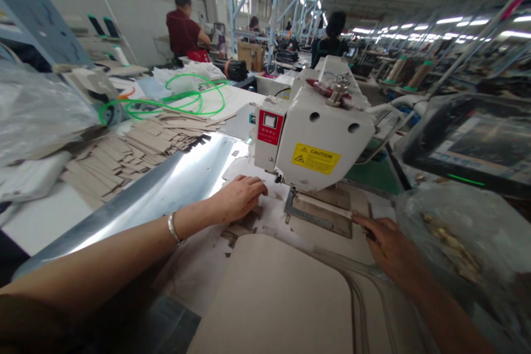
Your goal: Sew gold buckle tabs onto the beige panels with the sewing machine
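Observation:
My left hand (240, 199) is beside the needle area of a white sewing machine (323, 127), palm down. Its fingers are curled together, their tips partly hidden, and whatever they hold cannot be made out. Small brown scraps (243, 228) lie under the wrist and palm. At the right, my right hand (388, 243) has its fingers closed at the end of a narrow beige strip (326, 204). That strip lies across a brown piece within a metal clamp frame (309, 215) under the machine head. A stack of large beige panels (277, 293) with rounded corners is in front.
Many cut beige strips (124, 157) are spread at the left beside a shiny metal plate (174, 177). Green tubing (194, 102) coils behind them. A plastic bag with brass-coloured parts (452, 246) and a plastic-covered screen (477, 144) stand right. Other people work farther back.

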A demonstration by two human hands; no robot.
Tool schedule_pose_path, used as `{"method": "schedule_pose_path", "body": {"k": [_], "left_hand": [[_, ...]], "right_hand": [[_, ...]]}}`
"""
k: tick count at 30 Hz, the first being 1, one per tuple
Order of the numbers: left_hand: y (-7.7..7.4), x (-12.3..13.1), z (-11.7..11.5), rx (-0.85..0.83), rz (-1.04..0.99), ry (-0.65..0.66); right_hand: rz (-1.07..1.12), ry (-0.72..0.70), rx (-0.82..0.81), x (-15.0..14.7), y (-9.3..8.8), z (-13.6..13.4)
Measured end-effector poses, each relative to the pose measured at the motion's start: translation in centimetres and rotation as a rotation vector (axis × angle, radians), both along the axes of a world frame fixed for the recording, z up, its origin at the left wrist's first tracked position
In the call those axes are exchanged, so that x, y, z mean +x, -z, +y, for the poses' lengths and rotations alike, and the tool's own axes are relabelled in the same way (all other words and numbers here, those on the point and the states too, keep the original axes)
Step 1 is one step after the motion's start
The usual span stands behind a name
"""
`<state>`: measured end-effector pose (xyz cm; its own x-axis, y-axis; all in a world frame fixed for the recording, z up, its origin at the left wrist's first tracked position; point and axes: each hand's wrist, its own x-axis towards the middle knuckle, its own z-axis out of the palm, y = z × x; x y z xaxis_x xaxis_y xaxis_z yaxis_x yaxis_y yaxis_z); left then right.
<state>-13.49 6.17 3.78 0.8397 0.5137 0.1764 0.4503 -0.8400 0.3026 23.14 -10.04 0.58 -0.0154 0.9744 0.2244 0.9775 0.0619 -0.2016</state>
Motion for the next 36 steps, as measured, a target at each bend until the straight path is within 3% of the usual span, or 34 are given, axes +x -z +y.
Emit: {"method": "schedule_pose_path", "body": {"k": [9,13,18,23,27,31,36], "left_hand": [[-1.4,1.5,-3.4,-0.055,0.062,0.102],[-1.6,2.3,-5.4,-0.071,0.097,0.16],[-0.9,3.1,-6.9,0.027,0.135,0.181],[-0.7,4.0,-7.2,0.093,0.142,0.155],[-0.5,4.7,-6.8,0.132,0.173,0.154],[-0.2,5.6,-5.9,0.245,0.174,0.288],[-1.4,6.9,-5.5,0.313,0.232,0.385]], "right_hand": [[0.034,0.011,0.02,-0.5,0.1,0.0],[0.113,0.104,0.032,-0.8,0.1,-0.3],[0.311,0.268,0.065,-0.8,-0.3,-0.3],[0.479,0.481,-0.013,-0.1,-0.6,1.1],[0.408,0.551,-0.173,-0.3,-1.4,2.1],[0.374,0.576,-0.239,-0.8,-2.2,2.5],[0.591,0.583,-0.172,-1.8,-2.5,2.5]]}}
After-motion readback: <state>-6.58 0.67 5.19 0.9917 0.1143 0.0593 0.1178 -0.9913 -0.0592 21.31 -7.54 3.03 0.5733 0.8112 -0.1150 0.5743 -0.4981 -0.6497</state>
